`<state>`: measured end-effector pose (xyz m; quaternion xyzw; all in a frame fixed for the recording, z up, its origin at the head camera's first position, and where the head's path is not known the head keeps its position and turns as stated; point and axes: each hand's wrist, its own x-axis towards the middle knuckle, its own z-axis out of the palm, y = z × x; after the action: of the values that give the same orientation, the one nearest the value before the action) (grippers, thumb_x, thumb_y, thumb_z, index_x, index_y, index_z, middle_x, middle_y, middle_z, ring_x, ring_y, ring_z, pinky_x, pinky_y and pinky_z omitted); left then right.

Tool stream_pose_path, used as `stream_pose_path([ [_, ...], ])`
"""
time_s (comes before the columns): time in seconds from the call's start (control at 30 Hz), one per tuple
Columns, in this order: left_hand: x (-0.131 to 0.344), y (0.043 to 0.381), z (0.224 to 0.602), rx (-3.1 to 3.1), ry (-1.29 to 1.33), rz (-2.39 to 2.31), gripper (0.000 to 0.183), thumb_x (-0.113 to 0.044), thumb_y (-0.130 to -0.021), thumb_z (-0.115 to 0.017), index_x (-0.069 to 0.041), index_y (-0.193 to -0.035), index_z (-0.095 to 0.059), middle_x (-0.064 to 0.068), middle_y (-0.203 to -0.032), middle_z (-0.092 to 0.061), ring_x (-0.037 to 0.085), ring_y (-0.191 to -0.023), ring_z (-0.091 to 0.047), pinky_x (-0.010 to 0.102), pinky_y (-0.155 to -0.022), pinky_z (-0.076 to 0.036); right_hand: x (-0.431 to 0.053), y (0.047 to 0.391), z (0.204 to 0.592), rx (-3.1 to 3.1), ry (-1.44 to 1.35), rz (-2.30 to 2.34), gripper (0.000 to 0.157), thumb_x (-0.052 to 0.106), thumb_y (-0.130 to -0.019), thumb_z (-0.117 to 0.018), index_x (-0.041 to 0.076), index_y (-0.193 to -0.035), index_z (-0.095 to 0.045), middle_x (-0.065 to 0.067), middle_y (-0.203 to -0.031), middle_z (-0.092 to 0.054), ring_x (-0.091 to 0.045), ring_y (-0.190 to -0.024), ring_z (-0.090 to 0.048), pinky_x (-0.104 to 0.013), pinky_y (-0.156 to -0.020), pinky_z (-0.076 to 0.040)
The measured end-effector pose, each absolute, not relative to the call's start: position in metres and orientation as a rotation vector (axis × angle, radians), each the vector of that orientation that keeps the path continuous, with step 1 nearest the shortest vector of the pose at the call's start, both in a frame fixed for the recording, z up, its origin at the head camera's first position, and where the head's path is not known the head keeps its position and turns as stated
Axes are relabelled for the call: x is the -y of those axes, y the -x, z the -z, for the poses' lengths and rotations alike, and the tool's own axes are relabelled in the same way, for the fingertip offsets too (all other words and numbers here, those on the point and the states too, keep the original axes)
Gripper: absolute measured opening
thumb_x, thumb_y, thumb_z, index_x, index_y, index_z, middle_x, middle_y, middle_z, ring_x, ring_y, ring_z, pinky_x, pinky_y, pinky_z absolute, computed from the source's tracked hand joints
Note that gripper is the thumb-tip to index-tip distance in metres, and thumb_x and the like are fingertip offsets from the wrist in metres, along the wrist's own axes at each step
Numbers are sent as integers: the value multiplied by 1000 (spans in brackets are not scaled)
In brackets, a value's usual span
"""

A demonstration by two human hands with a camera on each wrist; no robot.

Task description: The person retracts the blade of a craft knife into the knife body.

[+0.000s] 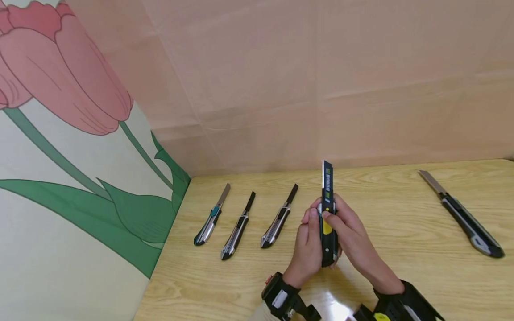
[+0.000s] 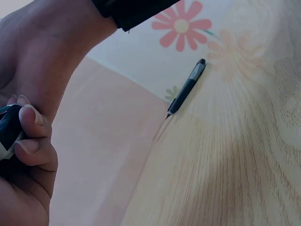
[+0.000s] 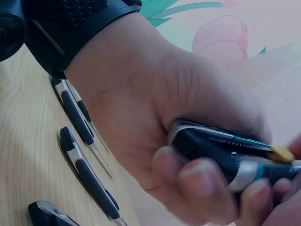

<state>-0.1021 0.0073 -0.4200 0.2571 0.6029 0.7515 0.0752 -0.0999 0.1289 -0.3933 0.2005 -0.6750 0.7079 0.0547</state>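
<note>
Black, lettered and patched with yellow, one cutter (image 1: 328, 203) is pointing up the frame, right of lower centre, and two hands are working around it! The left hand (image 1: 307, 249) is curling its fingers along one side; the right hand (image 1: 353, 240) is clamping its fingers round the other, thumb pressing near the yellow. A silver-and-teal band (image 3: 245, 175) is showing in that grip; whether it's a second tool, I can't tell. To my eye they're adjusting it, and the next move is calling for a steady hold, fingertips clear of the top end. Centre-left on the worktop (image 1: 401, 214), a teal-trimmed cutter (image 1: 211, 218), a middle cutter (image 1: 237, 232) and a third cutter (image 1: 277, 225) are slanting side by side; at far right, a lone cutter (image 1: 466, 218) is lying. Their extended blades are hampering any sideways sweep, I'd say.
</note>
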Motion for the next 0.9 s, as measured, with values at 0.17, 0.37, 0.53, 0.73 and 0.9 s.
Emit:
stream_pose_path([
  [0.17,-6,102,419,-1824,-737,-2271,45,-28,-112,-12,-21,-139,-47,31,-66,-50,20,-36,-47,27,-29,-44,-126,99,393,2024,-642,-2146,27,-14,-102,-27,-9,-120,-46,-26,-103,-62,-26,-98,-58,-19,-90,-44],
  [0.37,-7,103,417,-1831,-752,-2294,45,-27,-112,-12,-13,-127,-52,31,-66,-50,22,-37,-47,27,-29,-44,-124,98,393,2036,-618,-2117,24,-7,-105,-30,-8,-123,-47,-24,-103,-62,-23,-98,-58,-18,-88,-44],
  [0.53,-7,104,417,-1845,-784,-2333,46,-24,-112,-11,-5,-120,-53,31,-63,-49,27,-36,-45,25,-29,-43,-122,98,394,2025,-592,-2139,27,-1,-107,-34,-8,-131,-46,-26,-103,-64,-21,-101,-59,-17,-88,-45],
  [0.73,-9,107,424,-1890,-742,-2357,45,-23,-113,-14,-10,-126,-55,29,-61,-49,19,-35,-47,25,-28,-43,-119,97,396,2024,-533,-2151,26,4,-108,-35,-8,-125,-50,-20,-103,-66,-20,-103,-58,-17,-89,-45],
  [0.9,-12,110,436,-1949,-682,-2347,43,-28,-112,-17,-24,-139,-50,26,-64,-52,9,-36,-49,26,-27,-44,-119,95,395,2025,-503,-2158,25,4,-109,-32,-9,-121,-49,-14,-107,-60,-19,-102,-51,-17,-88,-42],
])
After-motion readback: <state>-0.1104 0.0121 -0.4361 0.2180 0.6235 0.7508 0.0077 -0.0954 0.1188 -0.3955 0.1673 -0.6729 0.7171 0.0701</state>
